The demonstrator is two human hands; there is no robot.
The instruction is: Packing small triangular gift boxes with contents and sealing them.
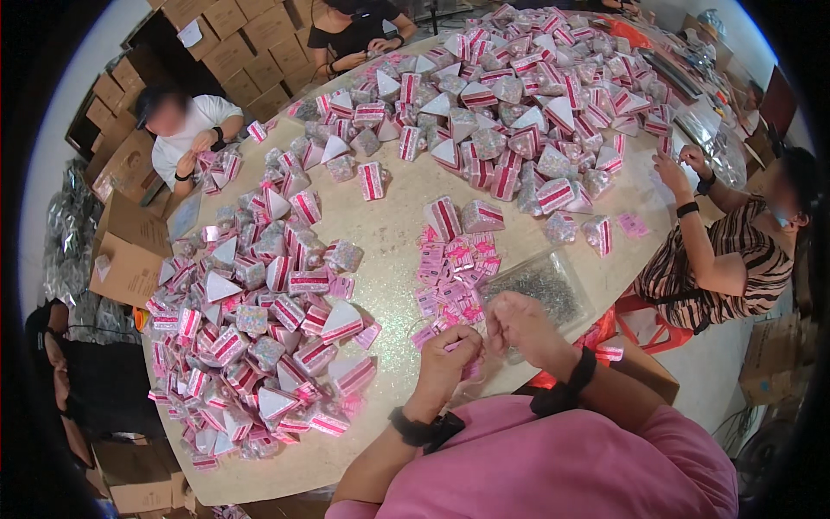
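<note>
Pink cards point(456, 275) lie in a loose spread just beyond the person's hands, toward eleven o'clock, and a clear shallow tray point(577, 282) of small metal pieces point(540, 292) sits at one o'clock. The left hand point(451, 353) has thumb and fingers drawn together; the right hand point(522, 329), just beside it, is curled nearly closed. Something pink shows by the left hand, but I cannot tell whether either hand grips anything: whatever is between the fingertips is too small to make out.

Past the cards, near twelve o'clock, one cake-slice-shaped pack point(443, 219) stands beside a second pack point(482, 216), apart from the big piles. At nine to ten o'clock spreads a near heap point(259, 346) of such packs, with pink cards showing among several of them; these look to be the finished share, though where each card is fastened does not show. A far heap point(527, 112), larger, fills the table from twelve to one o'clock, and few cards can be seen there, so much seems left to do. Plenty of loose cards and metal pieces also remain unused. Co-workers sit at ten point(212, 112), eleven and two o'clock, hands raised at the table's edge.
</note>
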